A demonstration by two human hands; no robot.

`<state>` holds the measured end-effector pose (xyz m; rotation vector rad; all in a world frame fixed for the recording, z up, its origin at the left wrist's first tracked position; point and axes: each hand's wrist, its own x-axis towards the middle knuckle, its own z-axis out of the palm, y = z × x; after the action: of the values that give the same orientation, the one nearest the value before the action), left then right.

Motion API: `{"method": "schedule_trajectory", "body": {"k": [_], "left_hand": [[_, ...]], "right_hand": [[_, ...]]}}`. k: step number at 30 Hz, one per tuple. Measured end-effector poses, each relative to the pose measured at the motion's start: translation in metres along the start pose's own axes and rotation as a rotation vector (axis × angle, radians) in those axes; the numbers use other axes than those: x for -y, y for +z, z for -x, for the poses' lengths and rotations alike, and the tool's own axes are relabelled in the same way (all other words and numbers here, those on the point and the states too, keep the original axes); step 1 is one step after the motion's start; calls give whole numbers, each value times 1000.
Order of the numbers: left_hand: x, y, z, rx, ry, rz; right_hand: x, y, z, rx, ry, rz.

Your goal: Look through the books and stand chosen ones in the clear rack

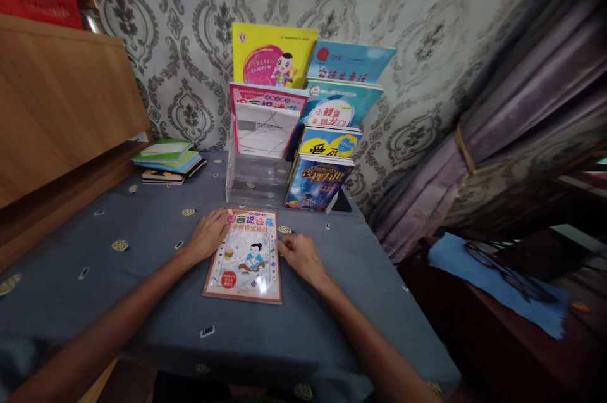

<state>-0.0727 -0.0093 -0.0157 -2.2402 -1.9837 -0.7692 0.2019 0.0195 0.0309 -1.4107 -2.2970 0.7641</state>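
A picture book (251,264) with an orange-pink border lies on the table before me, its cover showing a seated figure in blue. My left hand (210,235) grips its upper left edge with curled fingers. At the right edge, my right hand (302,255) is closed with thumb and fingertips against the book; its lower fingers are folded in. Just behind the book stands a clear tiered book rack (258,191). Its right side holds a dark blue book (320,185), and farther up its left side are a white-covered book (265,131) and a yellow book (272,55).
A stack of thin books (173,159) lies at the back left, beside a wooden cabinet (71,99). The grey patterned tablecloth (142,276) covers the table. To the right are a tied curtain (441,143) and glasses (509,273) on a blue cloth (455,257).
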Motion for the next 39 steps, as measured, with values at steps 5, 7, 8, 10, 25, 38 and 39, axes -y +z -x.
{"method": "schedule_trajectory", "body": {"k": [5, 7, 8, 10, 25, 38, 39], "left_hand": [[7, 4, 0, -3, 46, 27], [6, 3, -1, 14, 55, 33], [6, 2, -1, 23, 53, 35], [5, 0, -2, 34, 46, 39], [2, -4, -4, 62, 55, 17], [3, 0, -2, 32, 46, 36], [3, 0, -2, 36, 46, 29]], "right_hand": [[27, 17, -10, -105, -271, 147], [39, 29, -19, -66, -419, 161], [44, 34, -25, -43, -486, 160], [54, 46, -37, -22, -573, 147], [59, 78, -77, -36, -586, 171], [34, 63, -68, -83, -498, 193], [31, 60, -67, -84, -483, 200]]}}
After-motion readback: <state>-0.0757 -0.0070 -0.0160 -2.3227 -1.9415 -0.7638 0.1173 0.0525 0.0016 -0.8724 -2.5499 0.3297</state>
